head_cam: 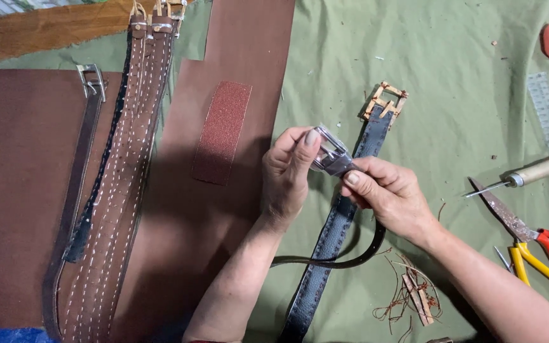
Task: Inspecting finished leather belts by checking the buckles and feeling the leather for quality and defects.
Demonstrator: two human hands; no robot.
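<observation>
So we've got both hands pinched on the same silver buckle (333, 155), held just above the green surface (465, 127). Our left hand (290, 174) closes thumb and fingers on its upper-left end, and our right hand (389, 194) grips the lower-right end, so neither's nearer. The buckle's long axis runs diagonally, upper left to lower right. A thin dark strap (344, 257) curls away below the right hand, probably attached, though the join's hidden. A dark blue belt (335, 235) lies underneath.
</observation>
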